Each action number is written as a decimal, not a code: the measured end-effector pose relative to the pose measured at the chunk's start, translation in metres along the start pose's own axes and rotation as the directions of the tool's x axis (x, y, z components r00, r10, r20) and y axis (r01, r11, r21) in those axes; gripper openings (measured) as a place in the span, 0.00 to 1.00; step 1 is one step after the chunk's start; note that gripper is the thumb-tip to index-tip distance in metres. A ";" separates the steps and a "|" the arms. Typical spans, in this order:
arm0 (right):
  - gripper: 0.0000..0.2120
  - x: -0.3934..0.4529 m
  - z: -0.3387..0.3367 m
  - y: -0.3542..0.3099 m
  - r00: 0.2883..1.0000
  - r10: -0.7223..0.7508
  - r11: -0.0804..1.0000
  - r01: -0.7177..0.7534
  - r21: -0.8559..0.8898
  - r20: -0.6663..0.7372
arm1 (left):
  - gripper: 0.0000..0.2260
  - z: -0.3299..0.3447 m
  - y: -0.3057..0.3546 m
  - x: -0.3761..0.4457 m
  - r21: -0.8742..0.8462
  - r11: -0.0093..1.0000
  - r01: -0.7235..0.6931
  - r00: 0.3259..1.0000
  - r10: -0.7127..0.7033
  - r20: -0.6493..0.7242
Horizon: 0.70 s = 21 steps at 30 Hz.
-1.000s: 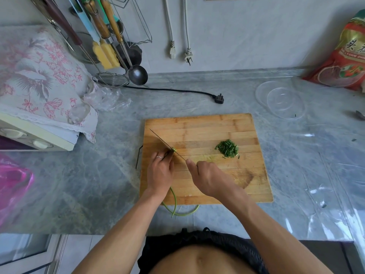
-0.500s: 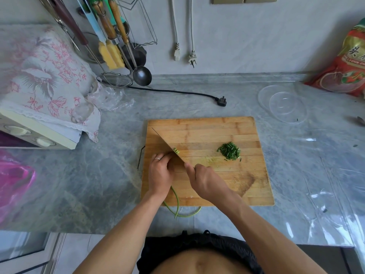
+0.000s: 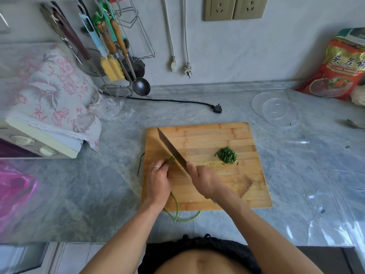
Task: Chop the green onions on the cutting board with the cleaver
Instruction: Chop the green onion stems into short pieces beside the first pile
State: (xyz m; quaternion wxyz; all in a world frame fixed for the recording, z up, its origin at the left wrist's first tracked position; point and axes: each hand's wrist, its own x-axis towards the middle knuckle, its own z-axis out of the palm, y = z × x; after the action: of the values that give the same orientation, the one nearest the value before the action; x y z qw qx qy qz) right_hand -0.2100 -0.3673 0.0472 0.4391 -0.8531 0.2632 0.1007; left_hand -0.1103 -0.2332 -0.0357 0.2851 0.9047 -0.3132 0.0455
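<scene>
Chinese characters in gold and a smaller line of Latin lettering, too blurred to be read, are printed on the red and gold plastic food bag [image 3: 339,68] propped against the wall at the far right of the grey marble counter [image 3: 98,184]. No other writing can be made out.

The long green onion stalks [image 3: 176,206] are laid on the left part of the square bamboo cutting board [image 3: 227,135], their uncut ends curling off its near edge. They are pinned under the curled fingertips of the left hand [image 3: 159,180], a ring being worn on one finger. The steel cleaver [image 3: 171,150] is gripped by the closed right hand [image 3: 204,179]; its blade is set just beside the left fingertips, at the stalks' cut ends. A small pile of chopped green onion pieces [image 3: 226,155] is gathered to the right, well apart from both hands.
</scene>
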 end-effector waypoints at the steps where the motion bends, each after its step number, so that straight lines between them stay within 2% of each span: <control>1: 0.27 -0.003 0.001 0.000 1.000 0.001 0.999 -0.001 -0.045 0.009 | 0.10 0.000 0.000 0.000 0.005 1.000 0.004 1.000 -0.004 -0.006; 7: 0.23 -0.014 0.011 0.005 0.999 -0.048 0.981 0.045 -0.187 -0.010 | 0.12 -0.002 0.004 -0.001 0.016 0.999 -0.043 0.999 0.044 -0.026; 14: 0.23 -0.013 0.003 -0.005 0.999 0.036 0.982 -0.030 -0.187 0.031 | 0.13 -0.002 0.004 -0.001 0.059 0.997 -0.045 0.999 0.044 0.014; 17: 0.24 -0.011 0.005 -0.001 1.000 -0.010 0.984 0.011 -0.177 0.006 | 0.13 -0.001 0.002 0.000 0.063 0.997 -0.038 0.999 0.037 0.018; 21: 0.30 -0.010 0.005 -0.004 0.998 0.039 0.978 -0.029 -0.206 0.043 | 0.13 0.002 0.001 0.001 0.062 0.998 -0.029 0.999 0.028 0.020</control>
State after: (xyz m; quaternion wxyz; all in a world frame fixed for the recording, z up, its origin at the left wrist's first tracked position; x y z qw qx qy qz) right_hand -0.2162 -0.3576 0.0509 0.3529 -0.8867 0.2556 0.1547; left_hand -0.1103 -0.2353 -0.0364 0.2531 0.9091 -0.3271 0.0507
